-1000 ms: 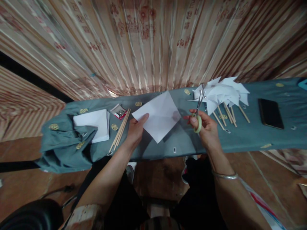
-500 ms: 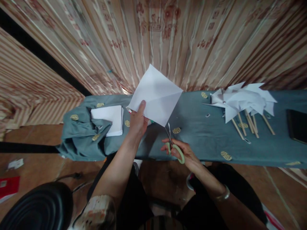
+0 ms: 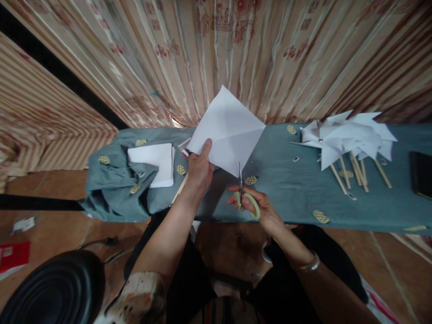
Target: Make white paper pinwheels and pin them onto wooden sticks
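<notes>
My left hand (image 3: 200,168) pinches a square sheet of white paper (image 3: 229,126) by its left side, thumb on top. Faint crease lines run across the sheet. In my right hand (image 3: 258,204) is a pair of scissors (image 3: 250,203) with pale green handles, fingers through the loops. The scissor blades point up at the paper's near corner and overlap it. Whether they have cut into it I cannot tell. To the left lies a stack of white paper (image 3: 165,166), partly covered by a fold of cloth.
Several white paper pinwheels (image 3: 351,139) on wooden sticks lie at the right of the cloth-covered table (image 3: 276,180). A dark flat object (image 3: 420,173) is at the far right. A striped curtain (image 3: 189,54) hangs behind. A black round stool (image 3: 57,288) stands at lower left.
The paper has shifted slightly right in view with my left hand. The scissors' blades have moved up onto its near corner. A wooden stick now shows beside my left wrist.
</notes>
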A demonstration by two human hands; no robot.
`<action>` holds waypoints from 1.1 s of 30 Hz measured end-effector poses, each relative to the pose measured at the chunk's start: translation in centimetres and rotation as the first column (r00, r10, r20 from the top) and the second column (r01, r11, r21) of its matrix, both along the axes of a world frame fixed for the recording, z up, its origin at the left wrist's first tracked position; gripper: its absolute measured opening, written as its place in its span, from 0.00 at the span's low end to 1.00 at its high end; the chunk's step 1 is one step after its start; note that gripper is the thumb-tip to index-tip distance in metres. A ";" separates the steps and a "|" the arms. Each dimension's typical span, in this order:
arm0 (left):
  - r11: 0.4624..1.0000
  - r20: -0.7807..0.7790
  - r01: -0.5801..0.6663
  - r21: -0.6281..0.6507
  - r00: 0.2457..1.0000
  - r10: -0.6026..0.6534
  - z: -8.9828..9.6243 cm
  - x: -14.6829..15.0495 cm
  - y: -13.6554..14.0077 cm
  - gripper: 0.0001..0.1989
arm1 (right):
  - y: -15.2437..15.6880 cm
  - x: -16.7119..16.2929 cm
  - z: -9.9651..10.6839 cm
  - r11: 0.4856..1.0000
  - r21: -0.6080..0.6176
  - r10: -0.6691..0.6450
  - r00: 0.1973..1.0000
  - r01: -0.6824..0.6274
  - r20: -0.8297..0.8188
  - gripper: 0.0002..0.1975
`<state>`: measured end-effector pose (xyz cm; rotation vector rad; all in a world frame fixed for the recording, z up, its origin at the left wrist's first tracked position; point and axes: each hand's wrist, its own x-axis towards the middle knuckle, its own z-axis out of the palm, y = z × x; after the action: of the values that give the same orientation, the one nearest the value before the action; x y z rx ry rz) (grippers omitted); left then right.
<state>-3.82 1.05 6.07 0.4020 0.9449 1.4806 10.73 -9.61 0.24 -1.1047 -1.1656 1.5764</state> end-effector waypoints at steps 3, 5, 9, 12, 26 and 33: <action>1.000 -0.003 -0.004 0.000 1.000 0.004 -0.1 0.1 0.0 0.09 | -0.1 -0.1 0.0 1.000 -0.015 -0.006 1.000 0.006 -0.005 0.31; 1.000 0.001 -0.007 -0.004 1.000 0.007 -0.2 0.1 0.0 0.10 | 0.0 -0.2 0.1 1.000 -0.022 -0.009 1.000 0.008 -0.015 0.32; 1.000 0.020 -0.012 -0.010 1.000 0.012 -0.3 0.2 0.0 0.13 | 0.1 -0.1 0.2 1.000 -0.020 -0.010 1.000 0.010 -0.014 0.31; 1.000 0.022 -0.010 -0.021 1.000 0.011 -0.2 0.3 -0.1 0.13 | 0.1 0.0 0.0 1.000 -0.015 -0.008 1.000 0.007 -0.005 0.31; 0.999 -0.014 0.013 -0.045 1.000 -0.013 -0.4 0.2 -0.1 0.10 | 0.2 -0.1 0.2 1.000 -0.020 -0.020 1.000 0.020 -0.013 0.30; 0.999 -0.021 -0.002 -0.039 1.000 0.002 -0.7 0.0 -0.1 0.14 | 0.1 -0.2 0.5 0.997 -0.066 -0.024 1.000 0.025 0.009 0.30</action>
<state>-3.77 0.97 5.40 0.3891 0.9898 1.4600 10.52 -9.48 0.72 -1.1652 -1.1080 1.6032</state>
